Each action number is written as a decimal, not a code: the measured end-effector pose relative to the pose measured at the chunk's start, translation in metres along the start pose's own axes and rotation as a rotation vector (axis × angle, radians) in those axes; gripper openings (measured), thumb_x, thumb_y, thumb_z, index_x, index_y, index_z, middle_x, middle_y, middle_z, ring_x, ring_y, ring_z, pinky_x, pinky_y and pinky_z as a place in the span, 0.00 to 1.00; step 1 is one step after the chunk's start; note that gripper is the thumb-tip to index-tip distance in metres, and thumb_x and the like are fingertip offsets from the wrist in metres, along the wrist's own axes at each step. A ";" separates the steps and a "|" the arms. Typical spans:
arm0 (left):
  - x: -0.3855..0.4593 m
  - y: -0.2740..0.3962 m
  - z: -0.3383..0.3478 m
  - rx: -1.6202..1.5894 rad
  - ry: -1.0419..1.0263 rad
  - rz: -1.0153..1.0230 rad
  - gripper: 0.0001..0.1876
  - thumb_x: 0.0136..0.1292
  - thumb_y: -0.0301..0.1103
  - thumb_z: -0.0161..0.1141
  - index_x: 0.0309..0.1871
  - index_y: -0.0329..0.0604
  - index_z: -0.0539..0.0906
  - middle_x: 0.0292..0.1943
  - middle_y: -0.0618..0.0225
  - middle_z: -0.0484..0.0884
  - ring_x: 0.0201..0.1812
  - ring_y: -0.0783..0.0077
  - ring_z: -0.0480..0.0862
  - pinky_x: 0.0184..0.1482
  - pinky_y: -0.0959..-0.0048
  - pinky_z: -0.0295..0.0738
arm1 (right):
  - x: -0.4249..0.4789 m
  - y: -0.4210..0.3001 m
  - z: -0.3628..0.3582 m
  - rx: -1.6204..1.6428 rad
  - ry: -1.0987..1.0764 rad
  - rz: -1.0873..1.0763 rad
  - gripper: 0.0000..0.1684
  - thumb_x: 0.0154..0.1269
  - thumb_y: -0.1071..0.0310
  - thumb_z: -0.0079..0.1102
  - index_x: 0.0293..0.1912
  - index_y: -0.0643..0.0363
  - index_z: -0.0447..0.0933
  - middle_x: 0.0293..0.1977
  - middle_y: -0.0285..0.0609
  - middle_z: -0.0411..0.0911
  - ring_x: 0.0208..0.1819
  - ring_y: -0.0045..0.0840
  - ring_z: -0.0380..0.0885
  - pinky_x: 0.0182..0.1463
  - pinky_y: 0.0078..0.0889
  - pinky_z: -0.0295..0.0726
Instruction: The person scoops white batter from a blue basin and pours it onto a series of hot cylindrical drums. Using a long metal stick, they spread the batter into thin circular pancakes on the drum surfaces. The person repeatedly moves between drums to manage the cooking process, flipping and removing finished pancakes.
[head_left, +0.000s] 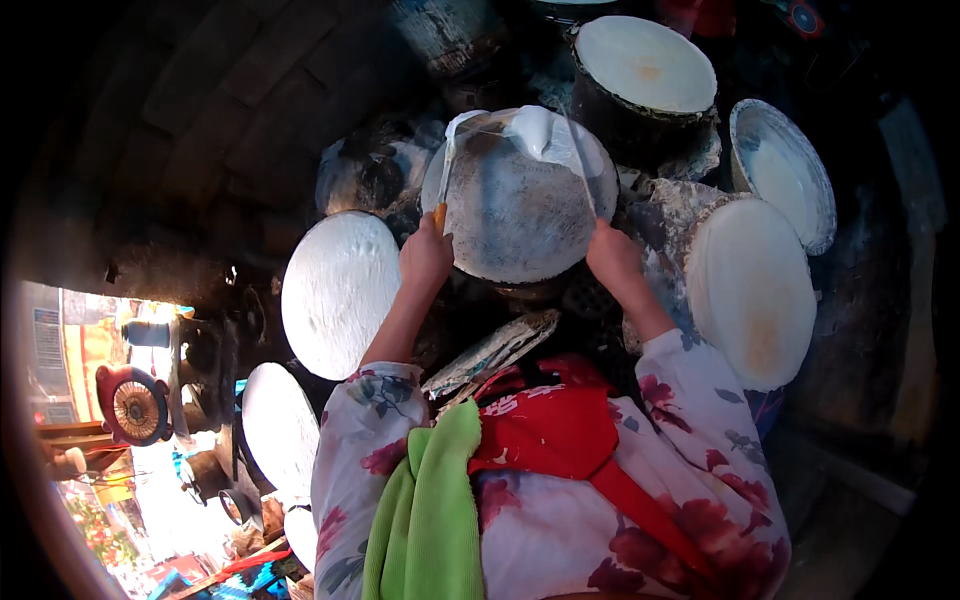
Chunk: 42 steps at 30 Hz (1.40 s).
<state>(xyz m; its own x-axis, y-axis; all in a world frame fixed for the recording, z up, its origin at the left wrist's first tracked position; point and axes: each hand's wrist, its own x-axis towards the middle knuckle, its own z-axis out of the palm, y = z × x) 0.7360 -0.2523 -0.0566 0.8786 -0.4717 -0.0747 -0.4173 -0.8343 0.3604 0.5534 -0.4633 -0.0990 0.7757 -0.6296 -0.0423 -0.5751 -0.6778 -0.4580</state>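
Observation:
A round griddle (517, 217) with a dark, worn surface lies in front of me. Along its far rim a soft white sheet of batter or dough (534, 131) is bunched up, and a thinner translucent part of it stretches to the left. My left hand (427, 255) grips the wooden handle of a thin tool (448, 169) whose far end is coated in white. My right hand (616, 255) is closed around a second thin, blade-like tool (579, 161), slanting up over the griddle's right side. Whether its tip touches the sheet is hard to tell.
White-topped round griddles stand at left (341, 294), lower left (279, 431), right (751, 294) and back right (646, 66). A pale basin (784, 176) sits at far right. Near my apron (544, 435) leans a crusted flat piece (495, 352). A fan (135, 405) stands by the bright opening.

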 end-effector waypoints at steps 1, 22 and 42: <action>-0.001 0.001 -0.001 -0.007 -0.017 0.002 0.25 0.57 0.38 0.60 0.58 0.43 0.68 0.37 0.47 0.82 0.41 0.44 0.81 0.43 0.53 0.74 | -0.002 -0.012 0.008 -0.031 -0.006 -0.048 0.14 0.58 0.73 0.44 0.43 0.67 0.71 0.26 0.57 0.79 0.32 0.48 0.81 0.35 0.48 0.78; -0.087 -0.037 -0.042 -0.470 -0.150 -0.109 0.25 0.60 0.37 0.59 0.60 0.39 0.69 0.29 0.58 0.80 0.27 0.60 0.80 0.30 0.67 0.72 | 0.060 0.010 -0.003 -0.181 -0.005 -0.224 0.13 0.56 0.72 0.48 0.41 0.67 0.73 0.26 0.54 0.80 0.31 0.45 0.81 0.34 0.45 0.79; -0.124 -0.016 -0.049 -1.376 -0.253 -0.188 0.16 0.70 0.40 0.48 0.56 0.44 0.67 0.20 0.72 0.66 0.14 0.80 0.65 0.16 0.81 0.61 | 0.057 -0.016 -0.012 -0.267 -0.145 -0.482 0.16 0.56 0.75 0.45 0.45 0.69 0.73 0.25 0.55 0.80 0.30 0.44 0.81 0.33 0.45 0.78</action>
<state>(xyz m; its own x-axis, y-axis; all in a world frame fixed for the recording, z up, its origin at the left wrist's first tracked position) 0.6449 -0.1662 -0.0073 0.7685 -0.5467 -0.3325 0.3869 -0.0170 0.9220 0.6035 -0.4933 -0.0836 0.9836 -0.1797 -0.0143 -0.1786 -0.9599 -0.2160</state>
